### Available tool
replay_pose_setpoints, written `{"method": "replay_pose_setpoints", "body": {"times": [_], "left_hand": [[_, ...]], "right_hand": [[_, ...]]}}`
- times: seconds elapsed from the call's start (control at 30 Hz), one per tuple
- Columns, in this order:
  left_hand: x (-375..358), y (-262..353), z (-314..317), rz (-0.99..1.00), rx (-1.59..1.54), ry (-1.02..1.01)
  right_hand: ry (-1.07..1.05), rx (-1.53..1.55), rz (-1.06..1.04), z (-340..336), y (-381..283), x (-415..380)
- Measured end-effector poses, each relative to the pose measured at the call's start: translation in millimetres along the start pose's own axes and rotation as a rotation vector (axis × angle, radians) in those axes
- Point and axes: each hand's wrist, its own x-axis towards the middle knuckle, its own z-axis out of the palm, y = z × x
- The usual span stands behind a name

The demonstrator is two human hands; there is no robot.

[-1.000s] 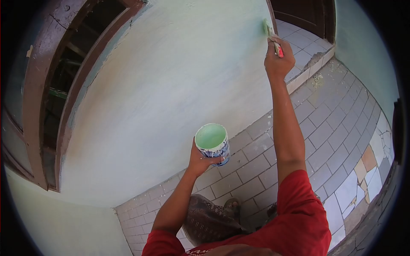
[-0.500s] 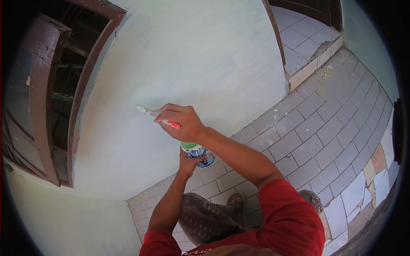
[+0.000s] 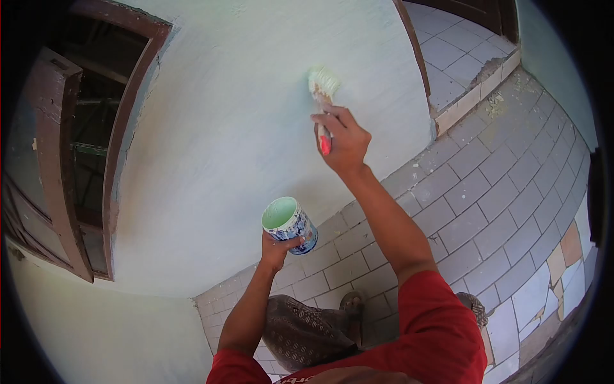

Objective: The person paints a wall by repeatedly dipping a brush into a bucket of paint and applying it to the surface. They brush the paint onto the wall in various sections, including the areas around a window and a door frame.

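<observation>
- The paintbrush [image 3: 323,86] is at 12 o'clock in the view, pale paint on its bristles, its red handle end pointing to 6 o'clock; whether the bristles touch the wall [image 3: 211,160], I cannot tell.
- The right hand [image 3: 346,139] pinches the brush handle between thumb and fingers.
- The paint-spattered cup [image 3: 299,229] sits between 6 and 7 o'clock from the brush, its mouth tilted toward 11, pale green inside.
- The left hand [image 3: 275,251] wraps the cup, thumb across its side.
- A brown window casement [image 3: 59,128] stands at 9 to 10 o'clock.
- A chipped doorway step [image 3: 473,101] lies between 1 and 2.
- Grey floor tiles [image 3: 462,192] spread from 2 to 7.
</observation>
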Motion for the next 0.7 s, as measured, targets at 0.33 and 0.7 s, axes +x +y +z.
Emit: {"method": "replay_pose_setpoints", "body": {"times": [0.33,0.7], "left_hand": [[-18.9,-0.9,-14.7,0.056,0.053,0.08],[-9.0,30.3,13.6,0.289,0.063,0.009]], "right_hand": [[-0.397,0.873,0.427,6.6,-113.1,-31.6],[-0.693,0.762,0.565,-58.8,-125.9,68.1]]}}
